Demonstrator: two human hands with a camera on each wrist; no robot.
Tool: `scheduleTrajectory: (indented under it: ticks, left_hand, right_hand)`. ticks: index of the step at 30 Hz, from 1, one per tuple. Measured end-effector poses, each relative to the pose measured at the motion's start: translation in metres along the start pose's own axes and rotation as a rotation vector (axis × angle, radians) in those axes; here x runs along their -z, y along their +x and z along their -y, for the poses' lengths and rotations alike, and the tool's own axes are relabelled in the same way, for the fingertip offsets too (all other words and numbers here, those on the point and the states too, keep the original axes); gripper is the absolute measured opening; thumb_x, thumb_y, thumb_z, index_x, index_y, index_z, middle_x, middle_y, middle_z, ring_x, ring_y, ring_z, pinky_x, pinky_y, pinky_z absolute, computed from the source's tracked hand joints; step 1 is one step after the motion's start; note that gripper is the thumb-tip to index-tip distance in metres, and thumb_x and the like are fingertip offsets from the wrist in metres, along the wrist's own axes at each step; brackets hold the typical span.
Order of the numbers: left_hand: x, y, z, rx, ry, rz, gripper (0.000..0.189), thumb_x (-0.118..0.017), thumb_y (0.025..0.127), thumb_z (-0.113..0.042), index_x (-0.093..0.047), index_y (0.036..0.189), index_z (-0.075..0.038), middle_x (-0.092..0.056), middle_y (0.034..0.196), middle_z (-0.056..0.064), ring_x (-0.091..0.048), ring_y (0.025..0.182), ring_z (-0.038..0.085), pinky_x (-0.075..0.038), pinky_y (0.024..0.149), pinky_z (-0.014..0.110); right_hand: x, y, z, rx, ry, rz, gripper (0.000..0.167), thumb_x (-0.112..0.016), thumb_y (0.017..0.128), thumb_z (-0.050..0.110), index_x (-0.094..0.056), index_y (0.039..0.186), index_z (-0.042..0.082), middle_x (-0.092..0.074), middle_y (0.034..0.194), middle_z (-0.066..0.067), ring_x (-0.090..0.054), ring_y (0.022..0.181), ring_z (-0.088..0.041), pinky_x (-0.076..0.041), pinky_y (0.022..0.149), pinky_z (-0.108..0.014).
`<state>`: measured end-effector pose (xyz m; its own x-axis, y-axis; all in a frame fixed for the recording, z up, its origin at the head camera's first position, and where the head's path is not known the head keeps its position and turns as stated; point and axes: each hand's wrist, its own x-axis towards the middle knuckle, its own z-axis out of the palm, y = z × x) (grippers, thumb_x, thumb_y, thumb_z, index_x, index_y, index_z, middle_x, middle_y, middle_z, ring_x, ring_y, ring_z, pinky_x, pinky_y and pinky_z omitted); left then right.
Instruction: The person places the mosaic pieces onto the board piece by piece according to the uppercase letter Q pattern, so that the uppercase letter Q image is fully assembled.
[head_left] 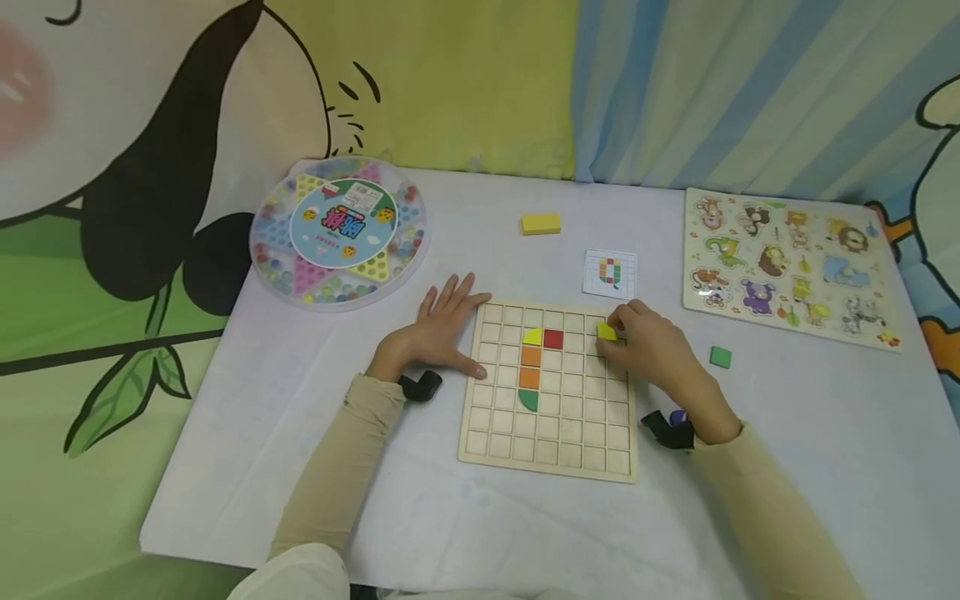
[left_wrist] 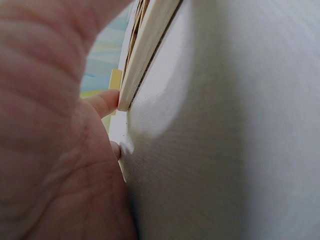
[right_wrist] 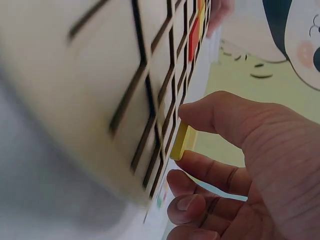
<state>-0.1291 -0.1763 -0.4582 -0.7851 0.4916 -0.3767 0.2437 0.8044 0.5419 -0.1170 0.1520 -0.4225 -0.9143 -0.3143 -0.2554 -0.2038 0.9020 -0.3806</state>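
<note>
Set beyond and left of the grid board: round game box, with characters on its label too blurred to read. Rests left hand, fingers spread, against the board's left edge; pinches yellow tile in right hand at its far right corner. Right of the board: green tile, animal puzzle.

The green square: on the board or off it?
Off: the green square lies on the white table, right of the wooden board.
</note>
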Motion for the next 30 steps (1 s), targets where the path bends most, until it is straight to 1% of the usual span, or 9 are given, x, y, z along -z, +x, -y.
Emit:
scheduleTrajectory:
  ticks: [5,9,14,18,24,28,30]
  left_hand:
    - [-0.001,0.001,-0.001,0.008,0.018,0.006,0.124,-0.083,0.064,-0.060,-0.011,0.157,-0.022,0.021,0.163,0.004,0.025,0.148,0.023,0.016,0.118,0.049]
    - [0.000,0.002,-0.003,0.012,0.025,0.010,0.124,-0.083,0.064,-0.060,-0.011,0.157,-0.022,0.021,0.163,0.004,0.026,0.148,0.023,0.016,0.118,0.049]
    - [0.002,0.001,-0.004,0.005,0.017,0.017,0.123,-0.083,0.065,-0.059,-0.011,0.157,-0.022,0.021,0.163,0.004,0.027,0.147,0.023,0.017,0.118,0.048]
    - [0.003,0.001,-0.005,0.002,0.009,0.017,0.123,-0.084,0.065,-0.058,-0.011,0.157,-0.021,0.021,0.163,0.004,0.027,0.147,0.023,0.017,0.117,0.049]
    - [0.003,0.001,-0.004,0.005,0.014,0.010,0.123,-0.084,0.065,-0.058,-0.012,0.157,-0.021,0.020,0.163,0.005,0.025,0.148,0.024,0.016,0.118,0.049]
    - [0.002,0.001,-0.003,0.009,0.017,0.005,0.123,-0.084,0.064,-0.058,-0.012,0.157,-0.021,0.019,0.163,0.006,0.024,0.148,0.025,0.015,0.118,0.050]
    - [0.001,0.001,-0.002,0.016,0.016,0.006,0.123,-0.084,0.064,-0.058,-0.012,0.157,-0.022,0.019,0.163,0.005,0.024,0.148,0.025,0.015,0.118,0.050]
  right_hand:
    - [-0.009,0.003,0.017,0.074,0.009,0.010,0.035,-0.069,0.087,0.025,-0.063,0.107,-0.003,-0.061,0.104,-0.015,-0.059,0.082,-0.025,-0.053,0.073,-0.044]
    - [-0.013,0.005,0.024,0.108,0.011,0.015,0.033,-0.071,0.086,0.024,-0.064,0.106,-0.002,-0.062,0.101,-0.013,-0.059,0.080,-0.024,-0.053,0.074,-0.044]
    - [-0.014,0.006,0.026,0.121,0.005,0.026,0.031,-0.073,0.087,0.024,-0.065,0.104,-0.001,-0.064,0.097,-0.010,-0.059,0.079,-0.022,-0.053,0.072,-0.042]
    - [-0.014,0.005,0.026,0.140,0.005,0.024,0.029,-0.071,0.088,0.023,-0.066,0.103,-0.002,-0.064,0.095,-0.010,-0.058,0.077,-0.022,-0.052,0.071,-0.041]
    - [-0.014,0.005,0.026,0.180,-0.004,-0.018,0.019,-0.066,0.091,0.016,-0.068,0.099,-0.001,-0.066,0.093,-0.011,-0.059,0.074,-0.021,-0.053,0.070,-0.041]
    - [-0.017,0.005,0.026,0.185,-0.012,-0.038,0.014,-0.067,0.091,0.013,-0.070,0.096,0.000,-0.066,0.089,-0.010,-0.058,0.071,-0.020,-0.053,0.067,-0.040]
    - [-0.018,0.004,0.025,0.179,0.002,-0.044,0.014,-0.067,0.090,0.014,-0.070,0.096,0.001,-0.066,0.087,-0.009,-0.058,0.071,-0.020,-0.052,0.066,-0.039]
